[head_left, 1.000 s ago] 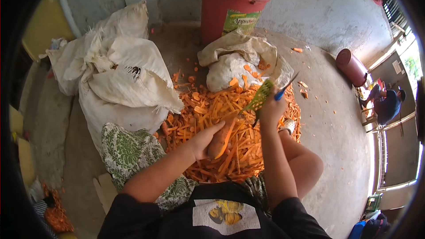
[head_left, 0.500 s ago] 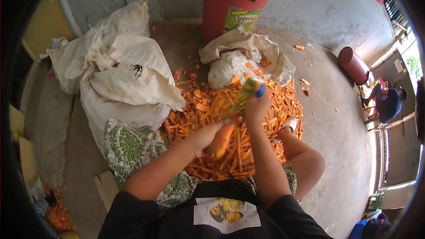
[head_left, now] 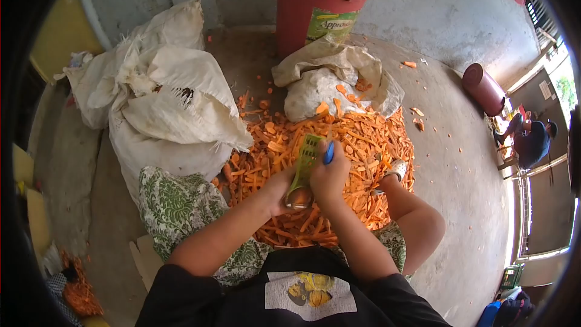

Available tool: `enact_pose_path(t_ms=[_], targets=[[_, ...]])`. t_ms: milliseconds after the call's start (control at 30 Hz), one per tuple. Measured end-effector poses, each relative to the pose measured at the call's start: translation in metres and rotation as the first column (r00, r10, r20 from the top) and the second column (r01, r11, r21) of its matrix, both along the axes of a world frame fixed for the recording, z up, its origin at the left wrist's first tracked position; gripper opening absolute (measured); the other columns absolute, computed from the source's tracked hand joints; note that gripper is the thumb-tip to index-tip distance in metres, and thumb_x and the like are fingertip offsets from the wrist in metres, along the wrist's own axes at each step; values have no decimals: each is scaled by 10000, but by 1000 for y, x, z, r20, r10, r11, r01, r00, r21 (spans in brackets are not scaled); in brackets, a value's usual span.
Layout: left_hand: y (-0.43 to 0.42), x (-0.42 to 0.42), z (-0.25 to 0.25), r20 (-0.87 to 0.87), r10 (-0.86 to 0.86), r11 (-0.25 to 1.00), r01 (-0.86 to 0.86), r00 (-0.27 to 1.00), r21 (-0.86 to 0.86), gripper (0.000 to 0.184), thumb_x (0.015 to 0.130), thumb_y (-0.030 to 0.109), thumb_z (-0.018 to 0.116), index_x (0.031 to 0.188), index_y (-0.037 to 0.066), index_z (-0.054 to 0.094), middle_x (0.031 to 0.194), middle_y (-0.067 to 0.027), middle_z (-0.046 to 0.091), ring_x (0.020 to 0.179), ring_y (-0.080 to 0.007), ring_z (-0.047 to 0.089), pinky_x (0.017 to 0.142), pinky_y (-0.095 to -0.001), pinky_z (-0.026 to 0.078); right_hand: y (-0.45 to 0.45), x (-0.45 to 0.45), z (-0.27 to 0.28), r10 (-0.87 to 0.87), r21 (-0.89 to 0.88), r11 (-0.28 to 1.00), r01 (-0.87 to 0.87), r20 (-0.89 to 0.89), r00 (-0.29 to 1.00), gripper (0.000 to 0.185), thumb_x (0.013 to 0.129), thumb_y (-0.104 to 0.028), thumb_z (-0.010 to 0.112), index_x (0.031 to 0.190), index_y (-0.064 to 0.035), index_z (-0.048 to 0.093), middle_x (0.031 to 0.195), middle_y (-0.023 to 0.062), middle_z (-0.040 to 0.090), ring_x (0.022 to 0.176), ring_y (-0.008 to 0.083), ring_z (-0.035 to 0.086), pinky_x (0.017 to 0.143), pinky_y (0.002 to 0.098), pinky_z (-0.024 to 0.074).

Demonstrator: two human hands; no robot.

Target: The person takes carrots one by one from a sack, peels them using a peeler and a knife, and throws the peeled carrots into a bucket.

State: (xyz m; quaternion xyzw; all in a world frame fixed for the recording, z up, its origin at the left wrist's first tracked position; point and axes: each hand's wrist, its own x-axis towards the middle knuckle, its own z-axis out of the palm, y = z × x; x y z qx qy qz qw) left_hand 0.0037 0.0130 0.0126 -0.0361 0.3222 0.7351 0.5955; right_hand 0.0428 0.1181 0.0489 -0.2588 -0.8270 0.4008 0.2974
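My right hand (head_left: 330,175) is closed around a green slotted peeler (head_left: 307,156), with a blue piece (head_left: 328,152) showing at the thumb. The peeler slants across the front of my left hand (head_left: 279,189), its lower end lying over a carrot (head_left: 299,197). My left fingers are wrapped round that carrot, and most of it is hidden by the peeler. Beneath both hands spreads a heap of cut carrot strips and pieces (head_left: 369,145) on the floor.
White sacks (head_left: 181,103) stand at the left. Another pale sack (head_left: 321,88) lies on the heap's far side, before a red bucket (head_left: 302,12). A dark red container (head_left: 482,89) lies at the right. Farther right a person (head_left: 531,145) sits. More carrot strips (head_left: 82,290) lie lower left.
My right hand has come down and left with the peeler, from beyond the carrot to over it. The carrot, orange and exposed before, is now mostly covered.
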Motion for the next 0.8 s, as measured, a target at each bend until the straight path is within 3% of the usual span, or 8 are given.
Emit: enact_pose_path(t_ms=[200,300,400,467,667,700,733,800], targets=[[-2,11,17,-15,-115,990,113,993,-89,415,900,404,350,973,21,491,812,-80,568,662,-177,567,607,-292,485,108,-33,2,-434,102,883,458,-196,879,284,865,-250,451,735,-4,504,603,131,540,521,251,512,493,360,378],[-2,2,5,-81,-172,976,181,982,125,457,897,442,325,957,20,490,804,-80,554,658,-178,548,590,-291,479,112,-20,0,-374,-212,917,339,-156,914,293,871,-263,451,745,-6,513,584,83,522,496,175,476,477,323,367],[4,2,1,200,-106,977,65,974,202,417,900,424,320,949,50,499,800,-90,564,636,-176,558,557,-292,473,47,-7,1,-141,-196,973,118,-104,985,262,877,-230,467,746,-7,509,548,43,485,486,120,442,463,302,360],[9,6,16,176,107,990,-88,979,-112,382,904,404,307,922,73,496,756,-82,538,631,-166,536,521,-284,452,4,3,8,24,-166,985,-52,-166,986,199,858,-175,492,762,-1,508,554,87,506,491,192,492,466,330,373],[2,11,12,63,-208,976,211,976,-56,357,900,401,328,930,73,463,708,-53,457,657,-144,475,513,-276,433,47,-24,-11,-248,230,933,277,-146,958,215,847,-194,491,742,-7,491,567,146,513,505,310,504,483,383,367],[1,14,12,65,-210,976,213,976,-54,357,900,401,328,930,73,463,708,-53,457,657,-144,475,513,-276,433,71,-29,2,-266,-46,963,264,-51,963,274,867,-238,468,722,-6,476,567,124,498,489,258,464,487,370,361],[-1,17,13,65,-243,970,242,968,15,356,897,406,339,945,73,456,720,-57,461,651,-147,473,508,-277,428,96,-37,-6,-366,111,915,388,-176,914,306,877,-246,459,693,-1,464,550,105,476,479,216,428,483,351,355],[0,15,13,40,-223,971,219,974,97,357,891,415,362,974,76,436,737,-60,459,648,-152,471,497,-276,414,120,-38,-8,-384,-112,923,368,-188,904,314,882,-250,453,675,-14,457,525,68,450,478,164,431,467,324,344]])
